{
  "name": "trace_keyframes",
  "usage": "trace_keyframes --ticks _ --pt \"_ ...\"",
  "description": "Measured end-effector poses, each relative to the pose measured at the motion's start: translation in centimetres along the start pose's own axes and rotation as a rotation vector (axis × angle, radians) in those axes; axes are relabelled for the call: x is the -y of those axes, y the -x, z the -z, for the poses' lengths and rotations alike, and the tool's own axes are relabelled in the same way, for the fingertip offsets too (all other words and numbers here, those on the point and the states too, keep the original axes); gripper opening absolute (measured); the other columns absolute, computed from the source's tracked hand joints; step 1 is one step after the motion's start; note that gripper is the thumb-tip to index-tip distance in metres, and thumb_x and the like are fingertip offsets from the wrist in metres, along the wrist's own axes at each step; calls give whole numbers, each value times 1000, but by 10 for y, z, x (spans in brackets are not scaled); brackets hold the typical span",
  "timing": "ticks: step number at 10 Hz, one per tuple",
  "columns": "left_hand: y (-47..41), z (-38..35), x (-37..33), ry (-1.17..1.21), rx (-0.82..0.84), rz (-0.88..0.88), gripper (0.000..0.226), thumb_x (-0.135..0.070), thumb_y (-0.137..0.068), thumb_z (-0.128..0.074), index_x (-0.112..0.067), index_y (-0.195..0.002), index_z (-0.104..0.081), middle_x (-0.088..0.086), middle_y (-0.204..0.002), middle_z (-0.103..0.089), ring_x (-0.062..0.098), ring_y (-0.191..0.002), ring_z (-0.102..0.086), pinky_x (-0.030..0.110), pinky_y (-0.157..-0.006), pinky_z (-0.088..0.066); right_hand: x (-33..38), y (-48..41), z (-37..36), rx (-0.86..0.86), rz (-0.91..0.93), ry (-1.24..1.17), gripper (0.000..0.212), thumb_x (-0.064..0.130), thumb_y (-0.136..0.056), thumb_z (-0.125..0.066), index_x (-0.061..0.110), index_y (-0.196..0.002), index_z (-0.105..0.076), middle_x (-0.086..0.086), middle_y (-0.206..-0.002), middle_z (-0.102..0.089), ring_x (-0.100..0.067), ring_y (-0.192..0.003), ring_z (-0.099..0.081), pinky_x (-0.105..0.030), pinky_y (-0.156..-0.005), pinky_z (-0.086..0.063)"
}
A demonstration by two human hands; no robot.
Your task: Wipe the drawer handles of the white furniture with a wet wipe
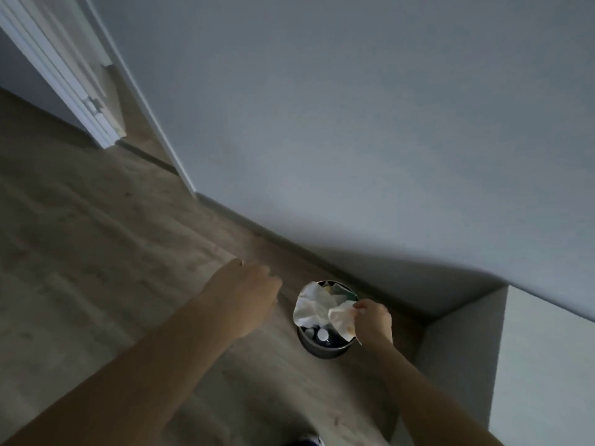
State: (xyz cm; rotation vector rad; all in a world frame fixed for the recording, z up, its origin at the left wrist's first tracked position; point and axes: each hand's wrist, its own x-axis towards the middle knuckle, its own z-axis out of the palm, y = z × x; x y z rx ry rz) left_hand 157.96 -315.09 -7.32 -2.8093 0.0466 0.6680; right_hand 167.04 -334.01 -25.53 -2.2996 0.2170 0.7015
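Nearest, 2 bare forearms reach forward. Right hand [373,320] pinches a crumpled wet wipe [340,317] just above a round bin [322,349] stuffed with paper. Left hand [248,294], left of that pinch, hangs loosely curled, holding nothing. White furniture [547,365] stands to the right.

- You have one view: your head camera looks steeply down at the floor [96,252] by the wall [354,123], frame tilted.
- Close range: your left hand [248,294] and right hand [373,320] reach in from below.
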Motion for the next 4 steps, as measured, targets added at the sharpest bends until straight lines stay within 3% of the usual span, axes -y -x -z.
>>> trace_keyframes --ticks 1,3,4 --pt "-60 -32 6 -35 1 -49 32 -29 -108 -29 -16 -129 -50 6 -125 -54 23 -115 -50 33 -93 -35 -17 -69 -45 34 -38 13 35 2 -94 -42 10 -120 -64 -16 -125 -57 -30 -109 -56 -36 -96 -46" --pt "-118 -88 22 18 54 -70 31 -28 -108 -30 -18 -127 -53 2 -121 -56 20 -109 -51 30 -84 -31 -37 -144 -87 239 -29 246 42 24 -97 -53 14 -137 -46 -10 -131 -57 -25 -121 -53 -29 -94 -40" --pt "-123 -95 29 2 143 -108 31 -30 -108 -30 -19 -128 -51 2 -125 -55 21 -113 -52 31 -87 -34 -51 -154 -94 268 -93 203 46 26 -95 -55 13 -139 -46 -9 -133 -55 -24 -120 -53 -27 -88 -41"
